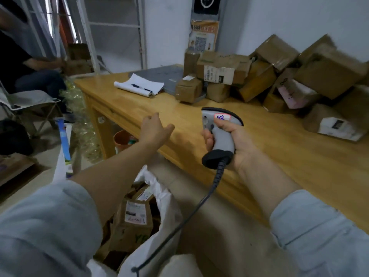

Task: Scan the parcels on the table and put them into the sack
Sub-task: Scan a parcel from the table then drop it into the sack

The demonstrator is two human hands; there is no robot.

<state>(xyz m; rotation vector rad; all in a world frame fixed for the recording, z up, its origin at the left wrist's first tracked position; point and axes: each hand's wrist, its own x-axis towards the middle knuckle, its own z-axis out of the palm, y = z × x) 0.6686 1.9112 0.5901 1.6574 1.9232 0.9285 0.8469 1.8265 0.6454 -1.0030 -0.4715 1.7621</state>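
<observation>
Where the white sack [159, 198] gapes open at the bottom of the view, below the near edge of the wooden table [259, 148], several taped, labelled cardboard parcels [135, 214] lie inside it. A dark cable [191, 214] runs over the sack's mouth up to a grey handheld barcode scanner [222, 140]. The right hand [237, 142] grips the scanner by its handle, fingers wrapped round it, with the scanner's head raised above the table. The left hand [155, 128] reaches forward beside it over the table's edge, fingers loosely spread and holding nothing. The heap of brown boxes [279, 76] on the table lies well apart from both hands, jumbled along the far right against the wall. Left of the heap lie a grey flat slab [159, 74] and a notepad [137, 82] with a pen [141, 87] on it.
</observation>
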